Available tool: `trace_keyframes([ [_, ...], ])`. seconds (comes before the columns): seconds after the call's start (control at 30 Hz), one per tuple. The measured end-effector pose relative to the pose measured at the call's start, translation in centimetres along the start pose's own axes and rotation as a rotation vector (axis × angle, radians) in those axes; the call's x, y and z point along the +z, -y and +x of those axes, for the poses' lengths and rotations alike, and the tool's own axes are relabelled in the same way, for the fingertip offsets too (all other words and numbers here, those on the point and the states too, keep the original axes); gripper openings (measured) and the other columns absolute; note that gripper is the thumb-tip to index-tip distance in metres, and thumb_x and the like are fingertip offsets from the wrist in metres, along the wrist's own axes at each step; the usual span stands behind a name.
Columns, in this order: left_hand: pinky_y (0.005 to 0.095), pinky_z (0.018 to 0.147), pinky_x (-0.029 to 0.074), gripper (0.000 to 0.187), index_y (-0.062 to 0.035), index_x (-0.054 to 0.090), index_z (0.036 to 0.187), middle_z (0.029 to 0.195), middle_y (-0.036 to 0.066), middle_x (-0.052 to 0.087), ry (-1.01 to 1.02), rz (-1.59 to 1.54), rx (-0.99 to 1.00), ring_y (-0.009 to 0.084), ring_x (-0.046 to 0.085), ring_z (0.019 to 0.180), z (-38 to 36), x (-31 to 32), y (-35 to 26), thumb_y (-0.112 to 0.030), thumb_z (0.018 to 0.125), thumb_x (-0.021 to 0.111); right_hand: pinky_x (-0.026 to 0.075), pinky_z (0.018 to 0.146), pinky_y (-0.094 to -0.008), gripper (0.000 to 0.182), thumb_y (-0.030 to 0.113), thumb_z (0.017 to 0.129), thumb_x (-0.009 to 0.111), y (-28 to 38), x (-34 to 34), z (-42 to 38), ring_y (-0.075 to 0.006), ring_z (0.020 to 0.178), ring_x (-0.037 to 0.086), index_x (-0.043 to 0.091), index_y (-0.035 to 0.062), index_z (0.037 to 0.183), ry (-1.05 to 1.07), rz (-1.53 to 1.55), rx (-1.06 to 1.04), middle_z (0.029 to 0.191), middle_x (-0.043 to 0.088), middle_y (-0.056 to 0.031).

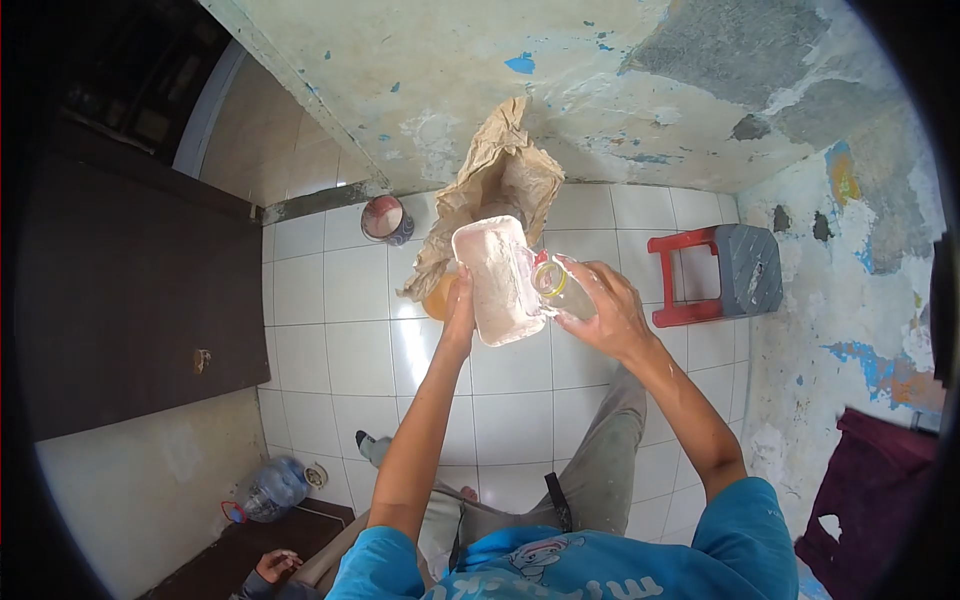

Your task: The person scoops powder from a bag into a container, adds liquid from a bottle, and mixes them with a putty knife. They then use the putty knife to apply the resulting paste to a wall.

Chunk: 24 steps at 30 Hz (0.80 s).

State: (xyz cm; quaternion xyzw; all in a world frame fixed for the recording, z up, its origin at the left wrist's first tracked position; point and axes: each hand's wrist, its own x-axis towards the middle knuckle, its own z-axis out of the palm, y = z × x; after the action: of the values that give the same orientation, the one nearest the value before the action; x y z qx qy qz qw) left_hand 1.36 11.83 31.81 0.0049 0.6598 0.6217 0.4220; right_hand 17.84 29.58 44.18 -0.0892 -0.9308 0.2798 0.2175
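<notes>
My left hand [461, 306] is closed on the left side of a pale pink tray [496, 280], whose inside is coated with whitish material. On the tray's right, my right hand [605, 308] is wrapped round a clear jar [560, 286] with a yellow rim, tilted towards the tray and touching or very near its edge. White smears mark my right fingers. Just beyond the tray stands a crumpled brown paper bag [515, 175], open at the top. An orange round object [438, 298] shows partly behind my left hand.
A used paint can [386, 219] stands by the wall. A red and grey stool [735, 272] lies on its side at right. Another person's hand [278, 565] and a large water bottle [272, 489] are at lower left. Dark cloth [868, 500] hangs at lower right.
</notes>
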Motion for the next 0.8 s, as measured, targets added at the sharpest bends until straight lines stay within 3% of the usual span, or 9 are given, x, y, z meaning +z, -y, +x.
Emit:
trace_keyframes([
  [0.13,0.0397,0.108,0.041,0.095,-0.0009,0.038,0.149,0.143,0.015,0.049,-0.039,-0.007,0.009,0.0259,0.049,0.132,-0.7,0.8,0.1,-0.080,0.096,0.035,0.055,0.081,-0.0453,0.076,0.020,0.070,0.085,1.1,-0.9,0.1,-0.0336,0.092,0.065,0.056,0.0154,0.141,0.010,-0.012,0.006,0.107,0.065,-0.0146],
  [0.23,0.0401,0.105,0.044,0.095,-0.0020,0.039,0.148,0.141,0.015,0.050,-0.042,-0.005,-0.002,0.0257,0.051,0.131,-1.8,1.4,-0.7,-0.081,0.095,0.035,0.054,0.084,-0.0451,0.074,0.020,0.071,0.084,1.9,-1.6,0.3,-0.0362,0.096,0.065,0.057,0.0108,0.139,0.058,-0.031,0.046,0.111,0.064,-0.0143],
  [0.4,0.0395,0.102,0.047,0.095,-0.0028,0.040,0.147,0.138,0.015,0.053,-0.025,-0.009,-0.041,0.0261,0.054,0.127,-3.2,2.4,-2.2,-0.082,0.094,0.034,0.053,0.079,-0.0446,0.074,0.022,0.072,0.083,3.4,-2.5,0.9,-0.0329,0.091,0.064,0.057,0.0113,0.140,0.120,-0.139,0.061,0.103,0.061,-0.0110],
  [0.5,0.0383,0.099,0.049,0.096,-0.0021,0.041,0.145,0.136,0.015,0.055,-0.011,-0.033,0.044,0.0257,0.057,0.124,-3.4,3.1,-2.5,-0.083,0.093,0.034,0.053,0.078,-0.0441,0.072,0.024,0.073,0.083,3.5,-2.6,0.8,-0.0313,0.088,0.064,0.058,0.0122,0.140,0.144,-0.203,0.078,0.100,0.059,-0.0095],
  [0.73,0.0378,0.096,0.050,0.099,-0.0009,0.043,0.142,0.132,0.015,0.056,0.012,-0.064,-0.006,0.0236,0.057,0.121,-3.1,4.1,-2.1,-0.085,0.092,0.034,0.052,0.077,-0.0435,0.071,0.025,0.073,0.082,3.3,-2.7,0.5,-0.0292,0.087,0.063,0.059,0.0153,0.140,0.143,-0.253,0.122,0.098,0.058,-0.0081],
  [0.8,0.0372,0.094,0.050,0.099,-0.0010,0.043,0.142,0.131,0.014,0.056,0.007,-0.051,-0.025,0.0230,0.057,0.119,-2.8,4.5,-1.5,-0.086,0.091,0.034,0.052,0.079,-0.0445,0.072,0.031,0.078,0.079,3.0,-2.8,0.4,-0.0251,0.090,0.062,0.055,0.0190,0.145,0.191,-0.286,0.156,0.099,0.055,-0.0051],
])
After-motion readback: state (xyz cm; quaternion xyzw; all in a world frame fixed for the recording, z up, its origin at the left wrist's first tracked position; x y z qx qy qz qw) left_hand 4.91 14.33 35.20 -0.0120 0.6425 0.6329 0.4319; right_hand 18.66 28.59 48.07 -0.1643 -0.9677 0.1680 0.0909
